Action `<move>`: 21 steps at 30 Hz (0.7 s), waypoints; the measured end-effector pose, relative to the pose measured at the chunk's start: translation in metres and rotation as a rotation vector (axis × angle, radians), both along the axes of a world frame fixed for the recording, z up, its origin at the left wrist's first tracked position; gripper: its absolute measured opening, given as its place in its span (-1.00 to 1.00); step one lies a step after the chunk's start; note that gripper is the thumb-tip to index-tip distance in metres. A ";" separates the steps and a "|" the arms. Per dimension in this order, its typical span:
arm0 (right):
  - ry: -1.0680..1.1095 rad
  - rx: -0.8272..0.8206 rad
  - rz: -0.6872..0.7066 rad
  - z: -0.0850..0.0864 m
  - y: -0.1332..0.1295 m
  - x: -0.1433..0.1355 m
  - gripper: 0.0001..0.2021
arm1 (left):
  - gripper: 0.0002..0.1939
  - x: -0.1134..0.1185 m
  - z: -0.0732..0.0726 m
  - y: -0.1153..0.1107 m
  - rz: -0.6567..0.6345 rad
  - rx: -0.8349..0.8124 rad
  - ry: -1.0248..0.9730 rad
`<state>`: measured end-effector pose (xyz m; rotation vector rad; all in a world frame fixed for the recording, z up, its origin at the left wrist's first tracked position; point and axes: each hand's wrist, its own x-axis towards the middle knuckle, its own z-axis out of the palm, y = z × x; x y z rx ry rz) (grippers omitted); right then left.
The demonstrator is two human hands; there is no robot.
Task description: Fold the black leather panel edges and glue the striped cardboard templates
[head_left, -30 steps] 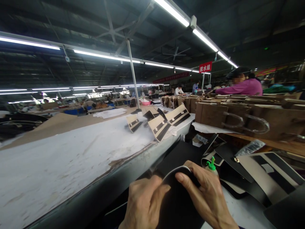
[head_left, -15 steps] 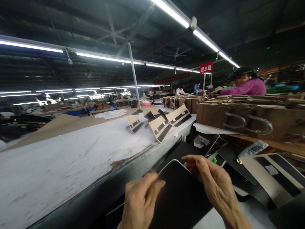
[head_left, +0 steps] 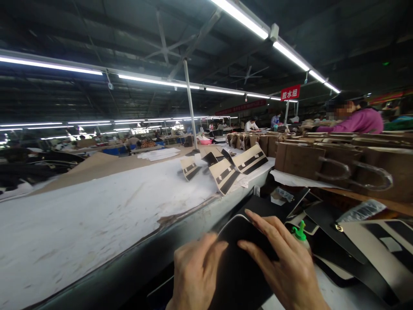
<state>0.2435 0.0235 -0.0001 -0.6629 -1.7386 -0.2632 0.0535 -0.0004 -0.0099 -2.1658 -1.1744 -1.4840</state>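
A black panel [head_left: 238,267] with a thin pale edge stands tilted at the bottom centre. My left hand [head_left: 196,269] grips its left edge between thumb and fingers. On the panel's right side, my right hand [head_left: 284,258] has its thumb on the black face and its fingers along the upper right edge. Just right of that hand is a bottle with a green nozzle [head_left: 300,231]. Black and beige panels [head_left: 371,245] lie overlapping farther right, one with a small gold-coloured clasp.
A long table with white paper [head_left: 97,215] runs along the left. Bent beige and black pieces [head_left: 224,174] stand on its far end. Brown bags [head_left: 300,159] with plastic-wrapped handles line the right. A person in purple [head_left: 361,120] bends behind them.
The view has turned slightly left, shifting the scene rightward. My right thumb has moved onto the panel's black face, and more of the green-nozzled bottle shows.
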 end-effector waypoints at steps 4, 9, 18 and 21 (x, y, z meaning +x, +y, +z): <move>-0.049 -0.043 0.077 0.003 -0.003 0.001 -0.89 | -0.78 0.000 0.001 0.000 -0.028 -0.055 0.097; -0.105 -0.311 0.172 0.000 -0.008 0.000 -0.69 | -0.74 -0.002 0.010 -0.003 -0.090 -0.044 0.166; 0.101 -0.615 0.362 -0.003 -0.002 -0.011 -0.50 | -0.71 -0.011 0.020 -0.002 -0.159 -0.038 0.206; 0.224 -0.760 0.448 -0.005 -0.001 -0.018 -0.42 | -0.79 -0.013 0.019 0.001 -0.178 -0.027 0.162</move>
